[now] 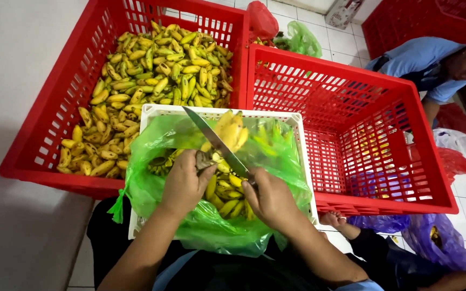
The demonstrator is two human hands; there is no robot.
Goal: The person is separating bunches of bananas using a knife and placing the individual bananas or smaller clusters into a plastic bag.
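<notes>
1. Nearest the camera: the person's two forearms reach forward over a white crate (152, 110) lined with a green plastic bag (146, 188).
2. Left hand (183, 183): fingers closed around the dark stalk end of a bunch of small bananas (227, 161), which is held up over the lined crate.
3. Right hand (271, 196): clamped on the handle of a knife (217, 141); the blade slants up to the left and lies against the bunch near its stalk.
4. The hands sit close together, not touching.
5. Red crate (39, 134), far left: filled with loose yellow-green bananas.
6. Second red crate (351, 108), right: mostly bare mesh floor.
7. Another person in a blue shirt (422, 59) crouches at upper right, well apart.
</notes>
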